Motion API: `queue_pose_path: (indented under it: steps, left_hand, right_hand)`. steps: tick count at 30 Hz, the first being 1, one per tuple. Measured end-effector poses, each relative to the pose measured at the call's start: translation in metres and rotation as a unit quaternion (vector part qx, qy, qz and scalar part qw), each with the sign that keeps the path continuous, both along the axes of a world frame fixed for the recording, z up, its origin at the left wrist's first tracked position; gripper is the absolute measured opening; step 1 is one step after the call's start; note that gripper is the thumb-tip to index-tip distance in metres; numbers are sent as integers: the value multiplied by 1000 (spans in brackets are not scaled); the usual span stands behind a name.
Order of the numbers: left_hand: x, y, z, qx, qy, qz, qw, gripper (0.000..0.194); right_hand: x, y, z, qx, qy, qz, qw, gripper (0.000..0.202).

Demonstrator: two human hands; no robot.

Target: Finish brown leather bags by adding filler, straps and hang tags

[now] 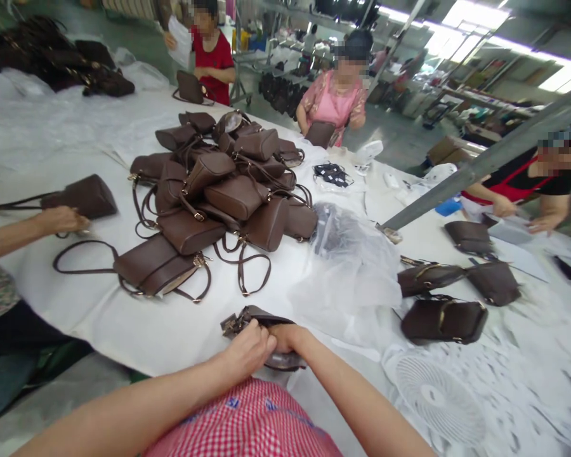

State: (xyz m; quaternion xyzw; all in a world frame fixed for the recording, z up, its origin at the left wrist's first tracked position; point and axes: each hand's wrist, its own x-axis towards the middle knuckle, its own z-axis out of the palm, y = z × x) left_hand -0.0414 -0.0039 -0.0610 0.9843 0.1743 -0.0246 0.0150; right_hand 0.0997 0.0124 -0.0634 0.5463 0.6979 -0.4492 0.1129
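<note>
White sheeting (105, 317) covers the broad worktable in this factory hall, with a pile of brown shoulder bags (238, 193) across it. Nearest you, just beyond your red-checked apron (247, 422), is the open brown handbag (285, 362). Your left hand (254, 346) is closed on its rim; your right hand (284, 336) reaches into its mouth — fingers hidden, so I cannot tell whether they grip anything. Clear plastic wrapping (361, 260) lies beyond it to the right, and a white fan (433, 393) sits nearer you on that side.
</note>
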Motion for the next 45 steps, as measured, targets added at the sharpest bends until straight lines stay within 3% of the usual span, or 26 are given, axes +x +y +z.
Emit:
queue_pose_path:
  steps: [4,7,9,11,15,19,22,26,30,33,36,41,45]
  left_hand:
    - [9,10,9,-1,40,-14,999,11]
    - [14,14,14,-17,40,-34,998,8]
    - [14,14,14,-14,18,-43,999,9]
    - [11,13,12,-5,1,-53,999,12]
    - [7,12,11,-6,7,-66,998,14]
    - [11,13,13,-21,24,-66,997,15]
    - [17,16,8,-34,4,-76,997,14]
    - [16,19,1,-46,-47,-65,996,11]
    - [-3,20,16,-108,-113,-66,985,8]
    - [-18,23,29,-145,-228,43,962,13]
    - [-20,30,27,-151,-311,189,919,24]
    - [-2,37,3,-259,-310,176,898,23]
    - [5,36,-9,-272,-309,175,894,15]
  right_hand:
    - [36,-24,47,103,-27,-47,993,27]
    - [73,-49,64,234,-14,-119,965,43]
    - [92,-65,60,247,-2,-144,958,54]
    - [101,-78,51,201,-2,-149,968,57]
    - [94,-82,47,206,1,-167,964,26]
    - [72,-62,65,166,63,-212,961,8]
    - [49,-40,73,130,140,-222,956,7]
    - [23,-15,63,66,237,-254,935,25]
    - [24,-7,47,22,285,-298,911,22]
    - [32,-9,43,2,311,-310,899,18]
    - [34,-8,44,-1,330,-301,895,17]
    - [33,-6,45,37,345,-285,894,18]
    - [42,-17,41,51,358,-286,887,29]
